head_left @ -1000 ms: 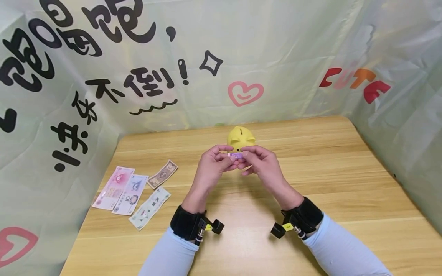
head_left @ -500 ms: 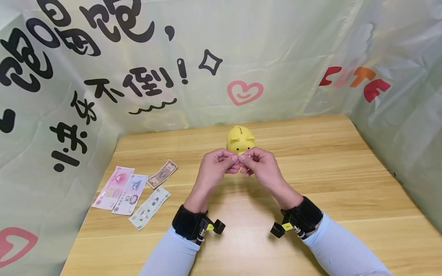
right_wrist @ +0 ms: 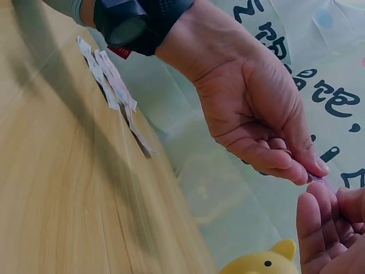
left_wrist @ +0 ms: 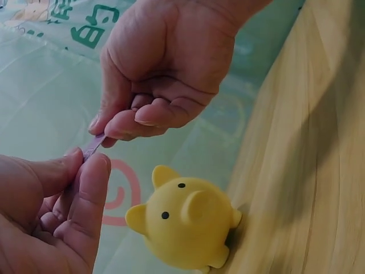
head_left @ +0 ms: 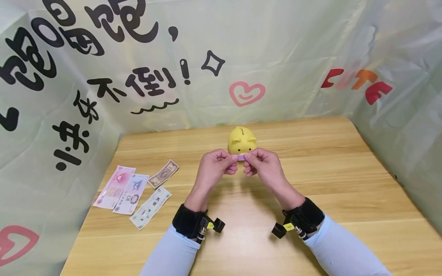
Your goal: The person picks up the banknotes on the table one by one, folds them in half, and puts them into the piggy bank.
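Both hands meet over the table around a small purple banknote folded into a narrow strip. My left hand pinches one end between thumb and index finger. At the other end, the thumb and forefinger of my right hand pinch it too. Only a short stretch of the strip shows between the fingertips. Just beyond the hands a yellow piggy bank stands on the table, its snout toward me and a slot in its back. The left wrist view has the whole pig below the hands.
On the left of the wooden table lie a pink banknote, a bluish one, a brown one and a green one. A printed cloth hangs behind the table and along its sides.
Half a second ago the thumbs were together and mostly hid the folded banknote. The hands have since moved slightly apart, baring its middle. The piggy bank and loose notes stay put.
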`<state>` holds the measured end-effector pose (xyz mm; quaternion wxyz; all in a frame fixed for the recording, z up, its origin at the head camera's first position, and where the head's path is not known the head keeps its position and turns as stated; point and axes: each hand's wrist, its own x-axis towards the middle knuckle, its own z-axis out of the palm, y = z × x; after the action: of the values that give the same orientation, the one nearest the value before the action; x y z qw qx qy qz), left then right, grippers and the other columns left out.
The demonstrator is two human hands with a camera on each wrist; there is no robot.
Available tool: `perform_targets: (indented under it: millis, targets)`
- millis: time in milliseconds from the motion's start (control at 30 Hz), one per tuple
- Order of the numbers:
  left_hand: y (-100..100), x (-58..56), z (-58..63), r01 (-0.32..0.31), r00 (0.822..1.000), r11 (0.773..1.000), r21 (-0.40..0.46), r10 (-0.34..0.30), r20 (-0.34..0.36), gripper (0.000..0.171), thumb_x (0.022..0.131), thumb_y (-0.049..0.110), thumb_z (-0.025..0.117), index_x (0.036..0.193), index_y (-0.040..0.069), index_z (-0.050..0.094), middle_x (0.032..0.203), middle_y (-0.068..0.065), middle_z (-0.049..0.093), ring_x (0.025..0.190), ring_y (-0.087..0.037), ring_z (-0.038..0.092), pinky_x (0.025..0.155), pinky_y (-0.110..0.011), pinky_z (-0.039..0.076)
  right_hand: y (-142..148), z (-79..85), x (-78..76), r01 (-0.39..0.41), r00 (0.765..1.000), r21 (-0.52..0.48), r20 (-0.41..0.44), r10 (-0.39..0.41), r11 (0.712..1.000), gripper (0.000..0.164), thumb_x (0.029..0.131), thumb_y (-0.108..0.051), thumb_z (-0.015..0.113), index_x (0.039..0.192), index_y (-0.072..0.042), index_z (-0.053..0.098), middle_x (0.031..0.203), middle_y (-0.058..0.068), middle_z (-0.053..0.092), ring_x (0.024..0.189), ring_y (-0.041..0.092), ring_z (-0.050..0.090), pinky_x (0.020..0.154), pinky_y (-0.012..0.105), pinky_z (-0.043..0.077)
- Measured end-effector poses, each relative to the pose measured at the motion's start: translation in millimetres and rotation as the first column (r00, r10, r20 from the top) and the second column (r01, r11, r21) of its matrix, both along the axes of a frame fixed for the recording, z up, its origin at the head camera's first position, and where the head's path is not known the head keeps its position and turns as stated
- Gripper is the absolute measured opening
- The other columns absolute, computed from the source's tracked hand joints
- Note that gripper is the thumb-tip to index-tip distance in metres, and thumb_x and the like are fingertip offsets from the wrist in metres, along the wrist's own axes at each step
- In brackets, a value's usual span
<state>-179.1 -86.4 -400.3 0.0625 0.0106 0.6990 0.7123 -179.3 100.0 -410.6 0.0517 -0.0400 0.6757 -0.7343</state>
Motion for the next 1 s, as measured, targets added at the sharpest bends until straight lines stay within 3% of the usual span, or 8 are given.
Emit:
perform_targets:
  millis: [300,433,500,633,700,833,900,1000]
  targets:
    - [7.1,-9.7,-7.1,0.033,0.999,0.984,0.172,-0.037,0.016,0.015,0.102,0.008,0.069,0.103,-0.007,0.072,0.090,-0.015,0.078,0.079,-0.017,0.078,0.078,-0.034,0.067,0.0,-0.7,-5.9,0.021,0.999,-0.096,-0.034,-0.024,0.995,0.009,0.103,-0.007,0.068,0.103,0.002,0.066,0.087,0.003,0.073,0.073,0.012,0.070,0.062,0.027,0.063]
    - [11.9,-17.2,-6.7,0.038,0.999,0.982,0.186,-0.043,0.021,0.014,0.103,0.010,0.069,0.103,-0.004,0.072,0.087,-0.009,0.077,0.079,-0.016,0.077,0.077,-0.032,0.067,-0.2,1.3,-12.9,0.020,0.999,-0.076,-0.043,-0.023,0.997,0.008,0.102,-0.009,0.071,0.102,-0.004,0.064,0.093,0.000,0.071,0.082,0.012,0.069,0.063,0.026,0.063]
    - [13.6,-23.9,-7.1,0.019,1.000,0.989,0.146,-0.021,0.009,0.014,0.101,0.012,0.072,0.104,-0.002,0.073,0.089,-0.010,0.078,0.081,-0.020,0.077,0.080,-0.036,0.067,0.8,3.2,-19.9,0.032,0.998,-0.063,-0.048,-0.035,0.997,0.008,0.102,-0.010,0.070,0.102,-0.005,0.064,0.094,-0.001,0.072,0.085,0.014,0.070,0.065,0.027,0.064]
    - [14.6,-40.2,-5.6,-0.043,0.995,0.990,-0.131,0.031,-0.094,0.023,0.097,0.022,0.079,0.113,0.006,0.074,0.103,-0.007,0.077,0.096,-0.023,0.074,0.087,-0.038,0.064,9.2,11.2,-41.5,0.108,0.987,0.079,-0.131,-0.097,0.991,0.020,0.102,-0.011,0.071,0.116,-0.001,0.063,0.095,0.005,0.074,0.084,0.021,0.072,0.066,0.033,0.066]
    - [15.2,-48.7,-3.7,-0.075,0.989,0.951,-0.301,0.031,-0.148,0.033,0.096,0.027,0.080,0.123,0.011,0.071,0.115,-0.005,0.075,0.111,-0.025,0.070,0.094,-0.037,0.060,15.2,16.0,-53.7,0.174,0.969,0.232,-0.212,-0.125,0.957,0.033,0.101,-0.013,0.072,0.127,0.002,0.058,0.096,0.010,0.074,0.080,0.024,0.071,0.064,0.034,0.066]
    - [18.7,-65.2,-2.8,-0.085,0.981,0.840,-0.535,-0.024,-0.193,0.059,0.094,0.035,0.082,0.144,0.014,0.059,0.141,-0.008,0.064,0.134,-0.027,0.056,0.113,-0.045,0.050,22.0,24.5,-75.4,0.272,0.935,0.474,-0.337,-0.113,0.837,0.036,0.103,-0.017,0.069,0.133,-0.003,0.055,0.094,0.015,0.073,0.073,0.024,0.070,0.061,0.029,0.062]
    - [20.7,-73.2,-3.9,-0.074,0.978,0.782,-0.619,-0.066,-0.200,0.071,0.092,0.039,0.083,0.151,0.014,0.053,0.151,-0.009,0.057,0.144,-0.030,0.048,0.119,-0.048,0.044,21.3,28.4,-83.9,0.278,0.931,0.541,-0.357,-0.082,0.794,0.035,0.103,-0.017,0.068,0.134,-0.004,0.058,0.093,0.013,0.073,0.071,0.022,0.068,0.060,0.029,0.059]
    - [24.3,-83.7,-5.3,-0.046,0.974,0.722,-0.691,-0.120,-0.191,0.084,0.090,0.045,0.084,0.157,0.013,0.046,0.161,-0.011,0.048,0.152,-0.035,0.037,0.124,-0.051,0.038,16.7,32.8,-94.1,0.274,0.928,0.632,-0.373,-0.026,0.725,0.034,0.103,-0.018,0.068,0.134,-0.006,0.062,0.092,0.013,0.075,0.072,0.024,0.068,0.061,0.030,0.052]
